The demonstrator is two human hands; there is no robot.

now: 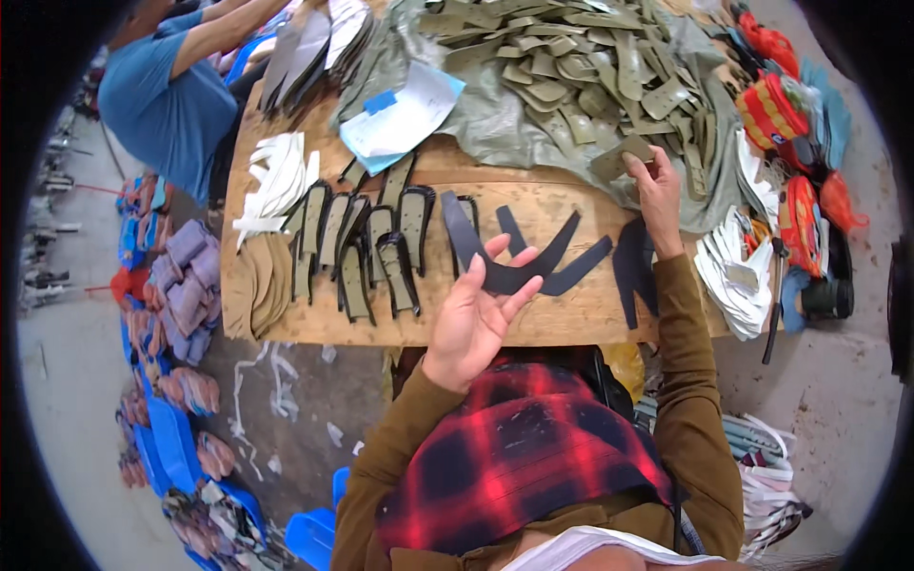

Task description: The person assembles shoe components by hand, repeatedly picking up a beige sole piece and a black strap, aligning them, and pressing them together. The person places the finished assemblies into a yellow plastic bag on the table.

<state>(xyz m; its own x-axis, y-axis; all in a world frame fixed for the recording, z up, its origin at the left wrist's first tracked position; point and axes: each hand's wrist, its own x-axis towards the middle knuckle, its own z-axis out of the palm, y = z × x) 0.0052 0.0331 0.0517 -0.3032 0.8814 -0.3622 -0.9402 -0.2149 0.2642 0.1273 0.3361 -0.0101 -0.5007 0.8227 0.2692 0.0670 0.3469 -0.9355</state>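
Observation:
My left hand (pixel 468 328) is turned palm up above the table's near edge. A dark, curved, V-shaped piece (pixel 509 276) lies across its fingers; the fingertips show past the piece's upper edge and the thumb rests at its left arm. My right hand (pixel 655 190) reaches forward and pinches a flat olive-green piece (pixel 617 162) between thumb and fingers, at the near edge of a heap of similar olive-green pieces (pixel 571 71). Another dark V-shaped piece (pixel 576 271) lies on the table just beyond my left hand, and more dark pieces (pixel 635 271) lie beside my right forearm.
Several dark-edged olive pieces (pixel 381 238) are laid on the wooden table (pixel 428 328). White strips (pixel 276 176) and tan pieces (pixel 257 285) lie left, more white strips (pixel 738 276) right. A paper sheet (pixel 409 114) rests on grey-green sheeting. A person in blue (pixel 167 105) works at far left.

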